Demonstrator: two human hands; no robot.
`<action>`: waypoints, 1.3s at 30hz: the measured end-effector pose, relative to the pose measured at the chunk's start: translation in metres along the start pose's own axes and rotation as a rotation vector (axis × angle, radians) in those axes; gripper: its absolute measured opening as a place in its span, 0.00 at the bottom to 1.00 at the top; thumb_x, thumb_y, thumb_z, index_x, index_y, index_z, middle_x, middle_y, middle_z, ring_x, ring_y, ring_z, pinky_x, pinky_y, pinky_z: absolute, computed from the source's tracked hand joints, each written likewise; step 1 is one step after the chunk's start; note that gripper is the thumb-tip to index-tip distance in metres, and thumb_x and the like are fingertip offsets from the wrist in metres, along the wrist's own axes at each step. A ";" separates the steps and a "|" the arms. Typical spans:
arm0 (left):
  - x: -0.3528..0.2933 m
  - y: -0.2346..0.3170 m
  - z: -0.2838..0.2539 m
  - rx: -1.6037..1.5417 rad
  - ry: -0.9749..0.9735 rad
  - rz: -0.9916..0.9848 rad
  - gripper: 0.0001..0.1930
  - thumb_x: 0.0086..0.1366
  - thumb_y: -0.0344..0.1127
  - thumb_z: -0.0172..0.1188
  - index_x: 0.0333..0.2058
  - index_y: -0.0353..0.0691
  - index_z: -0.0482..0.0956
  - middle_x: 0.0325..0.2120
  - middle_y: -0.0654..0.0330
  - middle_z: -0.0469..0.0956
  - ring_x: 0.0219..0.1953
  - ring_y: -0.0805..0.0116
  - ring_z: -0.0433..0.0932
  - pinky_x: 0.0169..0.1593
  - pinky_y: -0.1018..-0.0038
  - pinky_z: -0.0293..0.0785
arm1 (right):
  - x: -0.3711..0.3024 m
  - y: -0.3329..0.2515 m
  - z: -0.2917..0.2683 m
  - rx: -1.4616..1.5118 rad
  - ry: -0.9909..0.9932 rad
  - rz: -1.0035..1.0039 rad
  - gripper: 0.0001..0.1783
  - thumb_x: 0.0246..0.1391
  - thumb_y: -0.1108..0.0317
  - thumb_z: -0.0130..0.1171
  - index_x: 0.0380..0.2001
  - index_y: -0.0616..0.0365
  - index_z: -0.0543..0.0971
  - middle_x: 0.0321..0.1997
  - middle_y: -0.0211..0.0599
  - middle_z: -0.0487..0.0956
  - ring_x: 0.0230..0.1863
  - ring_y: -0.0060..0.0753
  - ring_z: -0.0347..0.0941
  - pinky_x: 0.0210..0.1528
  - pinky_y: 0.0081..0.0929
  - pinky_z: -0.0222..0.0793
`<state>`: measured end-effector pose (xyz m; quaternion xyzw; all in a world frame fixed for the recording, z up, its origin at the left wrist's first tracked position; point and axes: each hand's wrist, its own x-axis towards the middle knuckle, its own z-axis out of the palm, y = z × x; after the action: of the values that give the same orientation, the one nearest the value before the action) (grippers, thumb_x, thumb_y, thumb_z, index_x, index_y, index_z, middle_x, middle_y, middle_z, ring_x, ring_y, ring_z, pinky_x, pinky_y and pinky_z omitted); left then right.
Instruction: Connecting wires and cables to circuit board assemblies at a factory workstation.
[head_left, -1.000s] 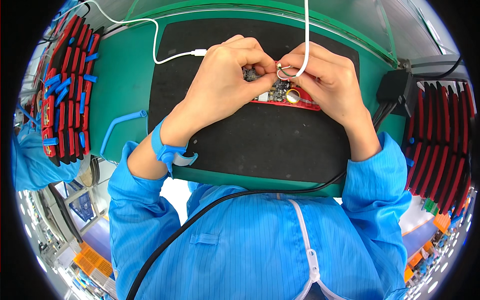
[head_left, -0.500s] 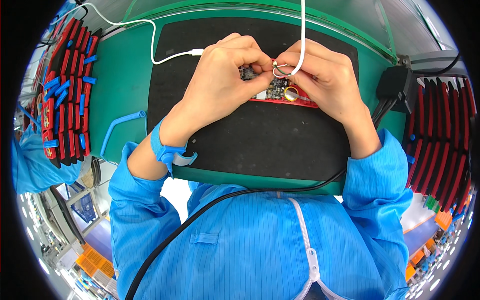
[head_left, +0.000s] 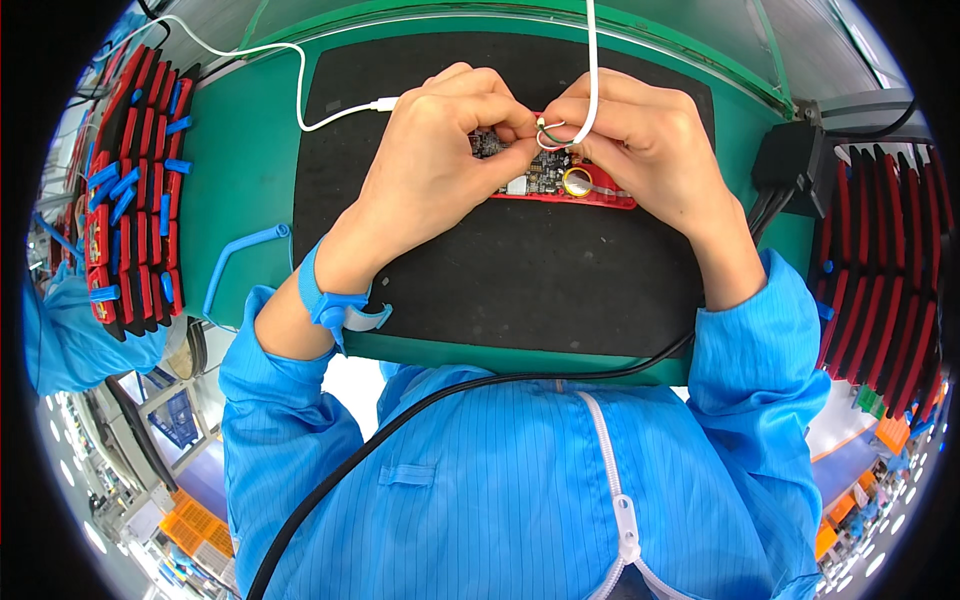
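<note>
The red-framed circuit board (head_left: 546, 179) is laid on the black mat (head_left: 540, 280) over the green counter (head_left: 240, 190), partly covered by the left hand (head_left: 440, 150) and the right hand (head_left: 655, 135), its near edge exposed between them. The white cable (head_left: 592, 60) is held narrowly by the right hand, its thin wires (head_left: 548, 137) looped toward the left fingertips, which are drawn close together; whether anything is gripped there cannot be told.
</note>
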<state>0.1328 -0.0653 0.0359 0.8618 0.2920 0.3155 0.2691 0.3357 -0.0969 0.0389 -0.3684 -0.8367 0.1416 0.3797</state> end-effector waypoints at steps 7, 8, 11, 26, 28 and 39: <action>0.001 0.001 -0.001 -0.021 -0.002 -0.023 0.06 0.51 0.24 0.67 0.30 0.35 0.82 0.23 0.64 0.74 0.28 0.74 0.71 0.32 0.79 0.67 | 0.001 0.001 0.000 0.008 -0.007 0.001 0.09 0.47 0.73 0.64 0.33 0.63 0.81 0.34 0.42 0.80 0.35 0.44 0.78 0.37 0.34 0.75; 0.001 0.001 -0.001 -0.026 -0.003 -0.028 0.06 0.51 0.24 0.67 0.30 0.35 0.82 0.23 0.64 0.74 0.28 0.74 0.71 0.32 0.79 0.67 | 0.000 0.002 0.000 0.008 -0.006 0.001 0.09 0.47 0.73 0.64 0.33 0.63 0.81 0.34 0.42 0.80 0.35 0.44 0.78 0.37 0.34 0.75; 0.000 0.001 -0.001 -0.027 -0.008 -0.034 0.06 0.51 0.24 0.67 0.30 0.35 0.82 0.23 0.63 0.74 0.28 0.74 0.71 0.32 0.79 0.67 | 0.000 0.002 0.000 0.008 -0.006 -0.004 0.09 0.47 0.73 0.63 0.33 0.63 0.81 0.34 0.42 0.80 0.35 0.44 0.78 0.37 0.34 0.75; 0.000 0.003 0.000 -0.044 -0.002 -0.054 0.05 0.50 0.24 0.67 0.28 0.35 0.82 0.22 0.64 0.75 0.28 0.74 0.71 0.31 0.79 0.66 | -0.001 0.002 0.000 0.029 0.001 -0.008 0.09 0.46 0.73 0.64 0.33 0.62 0.81 0.33 0.42 0.80 0.35 0.43 0.78 0.37 0.34 0.75; 0.000 0.002 0.000 -0.027 -0.002 -0.032 0.05 0.50 0.24 0.67 0.28 0.35 0.82 0.23 0.64 0.75 0.28 0.74 0.71 0.31 0.79 0.67 | -0.001 0.002 0.001 0.028 0.001 -0.010 0.09 0.46 0.73 0.64 0.33 0.62 0.81 0.34 0.41 0.80 0.36 0.43 0.78 0.38 0.34 0.75; 0.001 0.002 0.001 -0.040 0.029 -0.026 0.05 0.46 0.23 0.66 0.25 0.38 0.81 0.21 0.63 0.75 0.28 0.69 0.73 0.29 0.75 0.69 | -0.001 0.001 0.001 0.015 0.010 -0.025 0.09 0.44 0.74 0.64 0.33 0.62 0.81 0.33 0.40 0.79 0.36 0.42 0.77 0.38 0.34 0.75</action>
<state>0.1344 -0.0659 0.0367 0.8477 0.3009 0.3300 0.2862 0.3362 -0.0968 0.0375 -0.3557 -0.8383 0.1411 0.3884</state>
